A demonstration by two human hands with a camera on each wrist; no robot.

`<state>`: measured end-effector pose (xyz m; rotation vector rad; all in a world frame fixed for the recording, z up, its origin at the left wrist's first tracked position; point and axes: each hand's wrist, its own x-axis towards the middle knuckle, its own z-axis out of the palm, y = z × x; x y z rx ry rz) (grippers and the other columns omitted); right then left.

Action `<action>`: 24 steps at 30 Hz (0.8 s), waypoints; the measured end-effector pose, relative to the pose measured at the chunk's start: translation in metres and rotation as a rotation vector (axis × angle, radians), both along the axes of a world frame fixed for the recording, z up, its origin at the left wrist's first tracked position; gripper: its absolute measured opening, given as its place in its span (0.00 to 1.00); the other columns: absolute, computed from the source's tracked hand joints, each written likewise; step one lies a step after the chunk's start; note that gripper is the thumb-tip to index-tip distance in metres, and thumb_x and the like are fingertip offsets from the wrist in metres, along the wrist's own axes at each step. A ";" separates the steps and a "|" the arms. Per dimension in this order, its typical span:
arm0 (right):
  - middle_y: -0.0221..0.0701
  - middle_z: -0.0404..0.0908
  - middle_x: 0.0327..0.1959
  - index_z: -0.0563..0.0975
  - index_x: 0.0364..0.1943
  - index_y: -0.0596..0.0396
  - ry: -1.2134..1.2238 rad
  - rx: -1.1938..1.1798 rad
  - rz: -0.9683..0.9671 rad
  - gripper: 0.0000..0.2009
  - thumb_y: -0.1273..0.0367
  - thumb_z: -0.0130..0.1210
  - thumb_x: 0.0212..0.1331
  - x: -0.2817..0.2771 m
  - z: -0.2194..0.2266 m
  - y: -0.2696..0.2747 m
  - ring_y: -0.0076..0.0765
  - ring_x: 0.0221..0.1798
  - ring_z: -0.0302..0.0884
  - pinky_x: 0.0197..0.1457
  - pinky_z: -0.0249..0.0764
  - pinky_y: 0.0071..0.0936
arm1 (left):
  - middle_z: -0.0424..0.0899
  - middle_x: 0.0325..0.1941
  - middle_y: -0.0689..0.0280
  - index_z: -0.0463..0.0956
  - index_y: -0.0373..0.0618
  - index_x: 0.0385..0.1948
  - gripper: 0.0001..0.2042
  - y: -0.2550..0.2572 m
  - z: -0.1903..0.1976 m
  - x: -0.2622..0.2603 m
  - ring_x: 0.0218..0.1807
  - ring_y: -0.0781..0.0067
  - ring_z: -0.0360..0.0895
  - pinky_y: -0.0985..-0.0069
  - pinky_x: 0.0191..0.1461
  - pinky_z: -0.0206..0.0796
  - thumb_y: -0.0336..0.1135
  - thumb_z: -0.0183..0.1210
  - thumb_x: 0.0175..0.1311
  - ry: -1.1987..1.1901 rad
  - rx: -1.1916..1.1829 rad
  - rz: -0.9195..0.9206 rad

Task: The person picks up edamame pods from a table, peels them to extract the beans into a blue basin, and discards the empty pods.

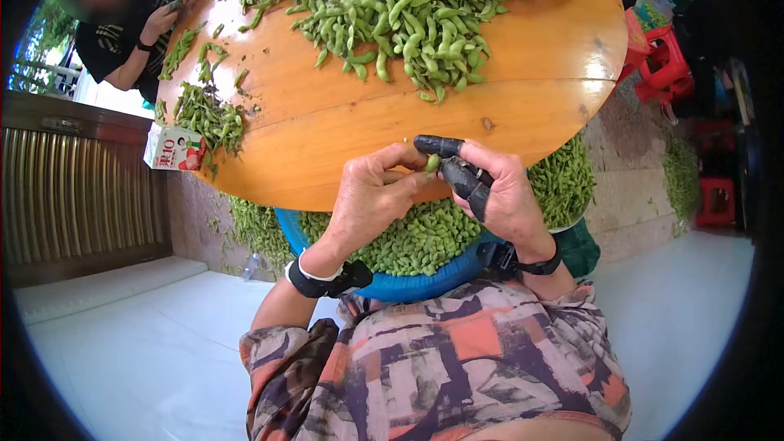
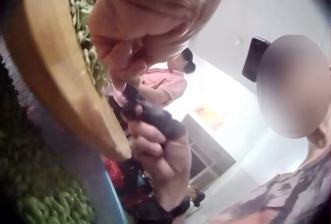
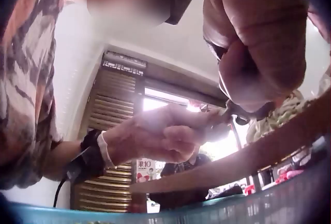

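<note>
In the head view the left hand (image 1: 371, 196) pinches a green pod (image 1: 432, 163) between thumb and fingertips, just over the near edge of the round wooden table (image 1: 327, 135). Black coverings wrap the thumb and a finger of the right hand (image 1: 502, 192), whose tips meet at the pod's other end. Below both hands, a blue basin (image 1: 400, 287) holds many green beans (image 1: 416, 241). Both wrist views show the two hands meeting at the fingertips; the pod is hard to make out there.
A large heap of pods (image 1: 400, 8) covers the table's far side. Leafy scraps (image 1: 204, 114) and a drink carton (image 1: 174, 149) are at the left, where another person (image 1: 118, 24) sits. More pods (image 1: 563, 184) lie right of the basin. Red stools (image 1: 671, 65) stand further right.
</note>
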<state>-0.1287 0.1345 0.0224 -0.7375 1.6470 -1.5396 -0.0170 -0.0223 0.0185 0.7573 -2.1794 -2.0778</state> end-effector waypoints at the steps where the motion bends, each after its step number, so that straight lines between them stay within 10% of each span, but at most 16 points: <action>1: 0.27 0.70 0.29 0.78 0.48 0.63 0.071 -0.001 0.010 0.13 0.78 0.50 0.60 0.000 -0.003 0.001 0.20 0.32 0.67 0.35 0.66 0.20 | 0.79 0.22 0.69 0.78 0.36 0.35 0.04 0.001 -0.003 0.001 0.21 0.88 0.70 0.85 0.21 0.60 0.25 0.62 0.61 -0.030 -0.025 -0.011; 8: 0.27 0.71 0.29 0.78 0.44 0.63 0.166 -0.015 0.022 0.11 0.79 0.51 0.57 -0.004 -0.013 0.007 0.21 0.31 0.67 0.33 0.65 0.19 | 0.79 0.20 0.68 0.77 0.34 0.33 0.04 0.006 -0.013 0.001 0.19 0.85 0.72 0.84 0.20 0.60 0.25 0.62 0.61 0.038 0.131 0.018; 17: 0.20 0.68 0.17 0.79 0.45 0.60 -0.580 -0.233 0.100 0.11 0.75 0.47 0.63 -0.008 -0.012 0.006 0.12 0.17 0.61 0.20 0.55 0.14 | 0.80 0.28 0.66 0.77 0.37 0.34 0.04 -0.002 -0.009 0.004 0.21 0.81 0.72 0.84 0.21 0.61 0.23 0.63 0.60 0.157 0.770 -0.041; 20: 0.21 0.70 0.21 0.80 0.44 0.59 -0.533 -0.214 0.100 0.11 0.75 0.48 0.62 -0.006 -0.012 0.006 0.14 0.19 0.62 0.22 0.57 0.15 | 0.79 0.28 0.66 0.77 0.38 0.35 0.05 0.008 -0.011 0.004 0.21 0.83 0.71 0.85 0.21 0.60 0.25 0.63 0.61 0.174 0.721 -0.001; 22: 0.22 0.71 0.25 0.80 0.44 0.58 0.069 -0.078 -0.009 0.11 0.76 0.49 0.61 0.001 -0.013 0.002 0.14 0.23 0.64 0.25 0.59 0.15 | 0.79 0.27 0.68 0.76 0.38 0.37 0.05 0.018 -0.012 -0.001 0.21 0.85 0.71 0.86 0.21 0.59 0.25 0.61 0.63 0.228 0.475 0.051; 24: 0.22 0.71 0.26 0.80 0.44 0.58 0.150 -0.073 -0.039 0.11 0.77 0.49 0.61 0.004 -0.008 0.001 0.14 0.24 0.65 0.26 0.59 0.15 | 0.79 0.26 0.68 0.76 0.37 0.38 0.05 0.020 -0.014 -0.002 0.21 0.86 0.70 0.86 0.21 0.59 0.26 0.60 0.64 0.235 0.441 0.052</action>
